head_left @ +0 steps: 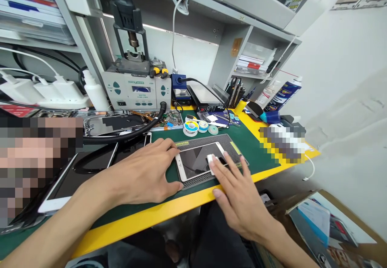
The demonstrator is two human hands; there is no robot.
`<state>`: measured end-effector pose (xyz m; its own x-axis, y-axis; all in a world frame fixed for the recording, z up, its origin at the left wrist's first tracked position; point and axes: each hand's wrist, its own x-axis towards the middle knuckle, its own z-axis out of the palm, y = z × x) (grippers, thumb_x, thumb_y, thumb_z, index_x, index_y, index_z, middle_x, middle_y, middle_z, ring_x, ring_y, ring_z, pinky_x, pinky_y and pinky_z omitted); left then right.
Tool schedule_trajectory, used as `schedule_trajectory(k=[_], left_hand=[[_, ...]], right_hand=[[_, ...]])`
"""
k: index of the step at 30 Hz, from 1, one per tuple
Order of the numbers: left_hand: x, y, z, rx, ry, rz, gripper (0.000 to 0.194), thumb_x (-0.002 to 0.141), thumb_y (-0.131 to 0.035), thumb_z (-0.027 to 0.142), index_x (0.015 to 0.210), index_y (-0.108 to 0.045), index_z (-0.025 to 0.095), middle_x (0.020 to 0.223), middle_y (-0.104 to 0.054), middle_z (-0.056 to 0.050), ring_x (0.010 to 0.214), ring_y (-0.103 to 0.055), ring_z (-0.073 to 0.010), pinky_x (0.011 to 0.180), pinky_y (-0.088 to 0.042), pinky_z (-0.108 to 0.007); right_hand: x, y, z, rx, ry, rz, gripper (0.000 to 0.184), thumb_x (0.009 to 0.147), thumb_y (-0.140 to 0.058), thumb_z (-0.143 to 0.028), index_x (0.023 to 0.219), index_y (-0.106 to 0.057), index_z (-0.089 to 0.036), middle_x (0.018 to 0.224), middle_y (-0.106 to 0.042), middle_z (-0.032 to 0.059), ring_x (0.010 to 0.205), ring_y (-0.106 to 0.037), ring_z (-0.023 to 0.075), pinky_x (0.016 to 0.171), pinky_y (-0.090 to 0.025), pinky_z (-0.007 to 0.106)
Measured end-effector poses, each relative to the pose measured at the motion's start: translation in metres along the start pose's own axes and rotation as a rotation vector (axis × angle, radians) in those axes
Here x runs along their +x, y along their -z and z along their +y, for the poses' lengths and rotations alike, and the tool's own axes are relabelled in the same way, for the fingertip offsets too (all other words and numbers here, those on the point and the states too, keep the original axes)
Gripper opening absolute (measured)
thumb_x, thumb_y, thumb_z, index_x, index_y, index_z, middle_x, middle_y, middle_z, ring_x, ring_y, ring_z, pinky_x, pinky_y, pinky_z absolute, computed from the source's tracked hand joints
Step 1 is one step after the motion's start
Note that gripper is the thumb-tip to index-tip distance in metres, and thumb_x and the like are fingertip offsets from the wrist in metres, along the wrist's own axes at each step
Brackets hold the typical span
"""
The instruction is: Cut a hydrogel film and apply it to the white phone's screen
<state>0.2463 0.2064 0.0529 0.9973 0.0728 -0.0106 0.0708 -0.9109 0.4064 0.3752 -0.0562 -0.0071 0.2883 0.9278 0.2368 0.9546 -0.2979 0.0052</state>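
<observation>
I find no wording I can read with certainty from here. The grey soldering station point(136, 92) at upper centre bears small lettering and a lit display, both too small to read. The same holds for the blue aerosol can point(282, 94) at right, the yellow label point(294, 4) at upper right, and the black mat's yellow label point(235, 147) at centre right.

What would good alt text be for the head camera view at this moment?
Two bare hands work on a white-framed smartphone lying on a grey perforated mat: the left hand touches its edge, and the right hand rests on a white pad on the dark screen. Behind, solder reels sit on a green bench mat before a soldering station.
</observation>
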Motion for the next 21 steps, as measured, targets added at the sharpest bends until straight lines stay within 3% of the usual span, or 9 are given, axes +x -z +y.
schedule_trajectory(k=[5,11,15,18,21], left_hand=[[0.0,-0.003,-0.003,-0.029,0.012,0.017,0.056,0.078,-0.07,0.057,0.123,-0.071,0.025,0.126,-0.066,-0.012,0.119,-0.061,-0.0358,0.105,-0.048,-0.045],[0.0,-0.002,0.0,0.026,0.008,0.001,0.056,0.08,-0.069,0.054,0.126,-0.069,0.023,0.128,-0.066,-0.013,0.119,-0.062,-0.0353,0.102,-0.05,-0.046],[0.0,0.0,0.001,0.057,0.005,-0.013,0.057,0.082,-0.067,0.055,0.126,-0.068,0.02,0.132,-0.064,-0.014,0.121,-0.062,-0.0352,0.102,-0.051,-0.045],[0.001,0.002,0.002,0.079,0.002,-0.026,0.055,0.083,-0.066,0.054,0.127,-0.068,0.019,0.133,-0.064,-0.014,0.122,-0.062,-0.035,0.103,-0.051,-0.045],[0.002,0.004,0.005,0.093,0.008,-0.04,0.059,0.084,-0.065,0.055,0.129,-0.066,0.017,0.134,-0.063,-0.015,0.122,-0.062,-0.0348,0.106,-0.05,-0.046]], right_hand=[[-0.01,-0.003,0.022,-0.043,-0.109,0.041,0.056,0.108,-0.04,-0.03,0.162,-0.035,-0.017,0.168,-0.038,0.0081,0.16,-0.019,0.0349,0.124,-0.015,0.071],[0.007,0.004,-0.016,0.014,-0.076,-0.001,0.056,0.108,-0.039,-0.033,0.159,-0.041,-0.01,0.169,-0.033,0.0094,0.159,-0.02,0.0366,0.125,-0.014,0.071],[0.016,0.006,-0.045,0.118,0.004,-0.03,0.058,0.108,-0.041,-0.036,0.16,-0.04,-0.009,0.171,-0.027,0.0065,0.16,-0.014,0.0359,0.128,-0.007,0.069],[0.019,0.007,-0.05,0.154,0.04,-0.039,0.057,0.108,-0.041,-0.036,0.161,-0.038,-0.013,0.172,-0.025,0.0024,0.161,-0.011,0.035,0.128,-0.003,0.069],[0.016,0.009,-0.038,0.138,0.03,-0.04,0.054,0.108,-0.041,-0.033,0.159,-0.042,-0.015,0.17,-0.03,0.0014,0.161,-0.013,0.0349,0.127,-0.004,0.07]])
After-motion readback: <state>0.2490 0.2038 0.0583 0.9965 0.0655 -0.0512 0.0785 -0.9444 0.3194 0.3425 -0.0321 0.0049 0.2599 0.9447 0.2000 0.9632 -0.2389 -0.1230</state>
